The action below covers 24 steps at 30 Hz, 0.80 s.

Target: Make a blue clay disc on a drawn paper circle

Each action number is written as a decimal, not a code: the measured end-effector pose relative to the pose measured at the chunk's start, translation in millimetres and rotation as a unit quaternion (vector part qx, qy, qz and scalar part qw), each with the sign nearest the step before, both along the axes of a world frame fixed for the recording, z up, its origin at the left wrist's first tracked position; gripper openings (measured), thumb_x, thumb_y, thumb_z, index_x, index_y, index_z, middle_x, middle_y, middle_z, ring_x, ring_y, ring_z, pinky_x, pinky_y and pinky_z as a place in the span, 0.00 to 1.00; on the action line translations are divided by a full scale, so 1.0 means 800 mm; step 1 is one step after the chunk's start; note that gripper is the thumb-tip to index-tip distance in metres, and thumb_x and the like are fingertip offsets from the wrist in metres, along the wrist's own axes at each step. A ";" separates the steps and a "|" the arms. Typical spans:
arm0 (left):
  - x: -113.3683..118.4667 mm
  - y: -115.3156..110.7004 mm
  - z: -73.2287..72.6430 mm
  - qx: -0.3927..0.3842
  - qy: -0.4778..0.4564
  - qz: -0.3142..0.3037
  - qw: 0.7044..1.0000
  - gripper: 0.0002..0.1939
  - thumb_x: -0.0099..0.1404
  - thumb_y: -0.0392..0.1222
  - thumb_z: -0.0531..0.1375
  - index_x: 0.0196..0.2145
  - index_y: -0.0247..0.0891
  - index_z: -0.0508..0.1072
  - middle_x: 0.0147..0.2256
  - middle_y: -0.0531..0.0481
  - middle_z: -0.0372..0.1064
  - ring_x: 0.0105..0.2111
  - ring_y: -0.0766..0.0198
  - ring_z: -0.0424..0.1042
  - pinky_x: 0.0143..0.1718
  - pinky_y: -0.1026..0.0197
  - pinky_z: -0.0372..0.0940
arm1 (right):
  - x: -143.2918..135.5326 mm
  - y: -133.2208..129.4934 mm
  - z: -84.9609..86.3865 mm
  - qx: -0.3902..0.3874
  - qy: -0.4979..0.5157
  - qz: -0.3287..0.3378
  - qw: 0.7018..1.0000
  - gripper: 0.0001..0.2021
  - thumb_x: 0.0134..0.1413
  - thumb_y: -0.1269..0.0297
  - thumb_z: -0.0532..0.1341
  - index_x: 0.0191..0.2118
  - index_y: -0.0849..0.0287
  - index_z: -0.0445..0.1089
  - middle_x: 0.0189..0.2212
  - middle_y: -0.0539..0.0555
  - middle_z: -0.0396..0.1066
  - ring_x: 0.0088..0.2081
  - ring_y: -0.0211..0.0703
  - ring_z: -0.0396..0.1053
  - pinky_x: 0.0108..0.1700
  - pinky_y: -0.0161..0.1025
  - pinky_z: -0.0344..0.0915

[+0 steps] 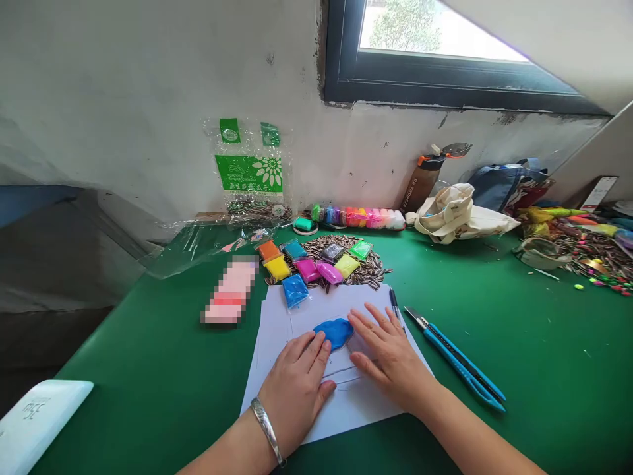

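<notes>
Blue clay [337,333] lies on the paper [356,402], at one o'clock from the left hand [297,376], ten from the right hand [390,356]. All fingers [316,354] lie unclenched around its edges; press lightly, evenly.

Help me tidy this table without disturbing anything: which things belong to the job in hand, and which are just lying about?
Seems part of the job:
flat blue clay-like piece, touched by the left hand
paper with drawn lines
coloured packets
black pen

Probably just lying about:
blue utility knife
brown bottle
cloth bag
</notes>
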State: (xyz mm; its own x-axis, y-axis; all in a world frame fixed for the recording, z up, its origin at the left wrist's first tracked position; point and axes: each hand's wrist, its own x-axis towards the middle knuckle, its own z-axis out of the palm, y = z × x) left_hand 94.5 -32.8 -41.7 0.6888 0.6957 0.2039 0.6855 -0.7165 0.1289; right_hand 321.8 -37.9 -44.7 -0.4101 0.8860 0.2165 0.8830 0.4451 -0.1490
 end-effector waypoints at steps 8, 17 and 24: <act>-0.003 0.004 0.005 0.005 0.030 -0.018 0.999 0.26 0.64 0.46 0.57 0.57 0.32 0.63 0.56 0.40 0.62 0.55 0.47 0.62 0.52 0.46 0.63 | -0.006 0.000 0.001 0.032 -0.031 -0.021 0.999 0.22 0.61 0.54 0.51 0.59 0.52 0.60 0.57 0.52 0.62 0.61 0.56 0.51 0.61 0.61 0.38; -0.004 0.006 0.005 0.011 0.032 -0.029 0.999 0.26 0.64 0.46 0.56 0.57 0.31 0.63 0.56 0.39 0.62 0.54 0.46 0.62 0.52 0.45 0.64 | -0.007 0.001 -0.001 0.012 -0.023 -0.048 0.998 0.24 0.61 0.54 0.50 0.60 0.56 0.57 0.58 0.52 0.60 0.59 0.56 0.55 0.60 0.60 0.43; -0.003 0.006 0.005 0.010 0.033 -0.024 0.999 0.26 0.64 0.47 0.56 0.57 0.30 0.63 0.56 0.38 0.62 0.54 0.47 0.62 0.52 0.45 0.64 | -0.016 0.003 -0.002 0.022 -0.029 -0.029 0.999 0.23 0.60 0.51 0.51 0.59 0.48 0.58 0.60 0.50 0.57 0.61 0.59 0.51 0.60 0.63 0.40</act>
